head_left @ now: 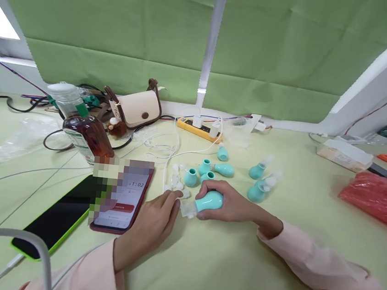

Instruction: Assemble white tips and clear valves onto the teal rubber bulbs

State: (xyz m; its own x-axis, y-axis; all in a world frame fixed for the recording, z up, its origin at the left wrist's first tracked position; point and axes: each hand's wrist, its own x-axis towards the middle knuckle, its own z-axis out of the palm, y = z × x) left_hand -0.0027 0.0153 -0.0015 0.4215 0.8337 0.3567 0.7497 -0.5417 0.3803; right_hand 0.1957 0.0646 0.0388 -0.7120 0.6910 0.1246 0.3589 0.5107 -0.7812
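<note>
My right hand is closed round a teal rubber bulb that lies on its side on the pale green table, with a clear tip at its left end. My left hand pinches a small clear plastic piece right beside that tip. Several more teal bulbs and clear tips lie scattered just behind both hands. Pink sleeves cover both forearms.
A phone with a lit screen and a dark tablet in a green case lie left of my left hand. Behind stand a brown bottle, a cream handbag, a yellow power strip with white cables, and red packets at right.
</note>
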